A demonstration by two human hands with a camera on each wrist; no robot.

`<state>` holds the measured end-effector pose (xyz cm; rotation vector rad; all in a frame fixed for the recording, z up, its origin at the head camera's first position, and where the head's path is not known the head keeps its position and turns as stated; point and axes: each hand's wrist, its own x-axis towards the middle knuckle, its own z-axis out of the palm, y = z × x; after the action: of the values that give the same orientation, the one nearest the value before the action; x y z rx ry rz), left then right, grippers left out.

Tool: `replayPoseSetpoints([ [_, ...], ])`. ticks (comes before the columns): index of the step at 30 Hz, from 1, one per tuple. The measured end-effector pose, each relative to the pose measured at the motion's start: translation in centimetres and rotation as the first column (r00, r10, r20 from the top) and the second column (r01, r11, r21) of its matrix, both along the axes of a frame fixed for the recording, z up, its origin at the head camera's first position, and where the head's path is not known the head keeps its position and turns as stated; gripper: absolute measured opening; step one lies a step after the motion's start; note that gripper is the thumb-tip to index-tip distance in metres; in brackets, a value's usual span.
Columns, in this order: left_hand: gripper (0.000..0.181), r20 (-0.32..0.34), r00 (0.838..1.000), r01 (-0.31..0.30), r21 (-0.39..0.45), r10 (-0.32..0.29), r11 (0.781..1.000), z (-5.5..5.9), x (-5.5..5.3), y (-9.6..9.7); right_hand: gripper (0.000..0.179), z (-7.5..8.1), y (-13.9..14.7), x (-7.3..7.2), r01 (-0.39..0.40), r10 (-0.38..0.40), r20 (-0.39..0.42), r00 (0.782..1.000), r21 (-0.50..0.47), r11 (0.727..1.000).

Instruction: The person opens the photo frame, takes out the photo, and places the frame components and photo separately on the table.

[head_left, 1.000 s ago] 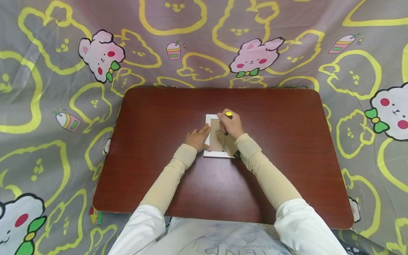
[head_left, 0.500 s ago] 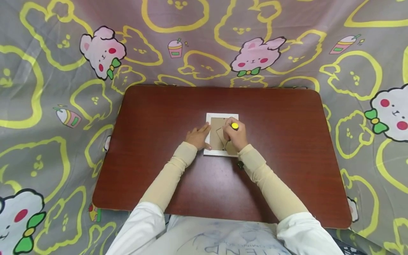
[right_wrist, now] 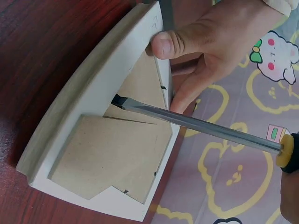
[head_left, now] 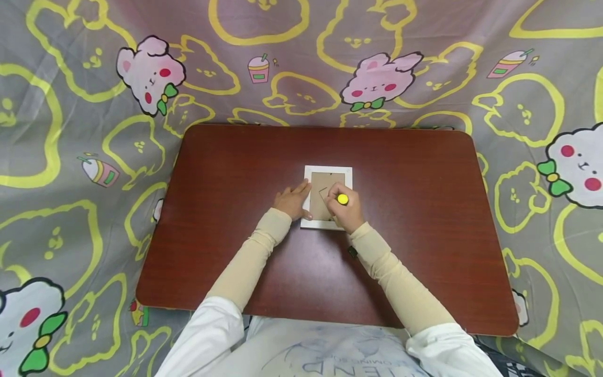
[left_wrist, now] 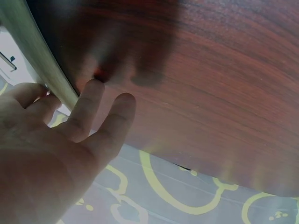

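A white picture frame (head_left: 325,224) lies back side up on the table, a brown backing board (head_left: 322,180) set inside it. My left hand (head_left: 292,202) rests along its left edge with fingers spread; the right wrist view shows that thumb (right_wrist: 164,45) on the frame's face. With my right hand (head_left: 349,210) I grip a screwdriver (right_wrist: 201,123) by its black and yellow handle. Its flat tip (right_wrist: 119,101) touches the inner edge of the frame's near side, by the board. In the head view my right hand hides the shaft and tip.
A dark reddish-brown table (head_left: 226,173) with rounded corners carries the frame near its middle. Patterned grey curtain cloth (head_left: 301,94) hangs behind and on both sides. A small dark object (head_left: 352,252) sits beside my right wrist.
My right hand has come down toward me with the screwdriver, its handle swinging from the frame's far part to its right middle. The left hand and frame stay in place.
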<state>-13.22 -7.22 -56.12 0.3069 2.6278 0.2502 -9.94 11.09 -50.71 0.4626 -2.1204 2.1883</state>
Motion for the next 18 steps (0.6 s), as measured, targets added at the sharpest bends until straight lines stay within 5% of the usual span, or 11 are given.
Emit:
replayPoseSetpoints([
  [6, 0.107, 0.005, 1.000, -0.008, 0.009, 0.008, 1.000, -0.1, 0.2, 0.0, 0.018, -0.1, 0.1, -1.9, -0.017, 0.052, 0.163, 0.985, -0.209, 0.978],
  [14, 0.108, 0.008, 1.000, -0.001, 0.012, 0.001, 1.000, -0.2, 0.0, -0.1, 0.022, -0.8, 0.2, -7.0, 0.074, 0.083, 0.509, 0.857, -0.279, 0.957],
  [16, 0.107, 0.003, 1.000, 0.003, 0.007, -0.003, 1.000, -0.2, -0.1, -0.1, 0.021, -0.9, 0.1, -7.6, 0.055, 0.105, 0.538, 0.837, -0.272, 0.961],
  [18, 0.107, 0.003, 1.000, 0.008, 0.006, -0.008, 1.000, -0.1, -0.1, -0.1, 0.021, -0.8, -0.2, -7.7, 0.022, 0.116, 0.531, 0.839, -0.246, 0.969],
])
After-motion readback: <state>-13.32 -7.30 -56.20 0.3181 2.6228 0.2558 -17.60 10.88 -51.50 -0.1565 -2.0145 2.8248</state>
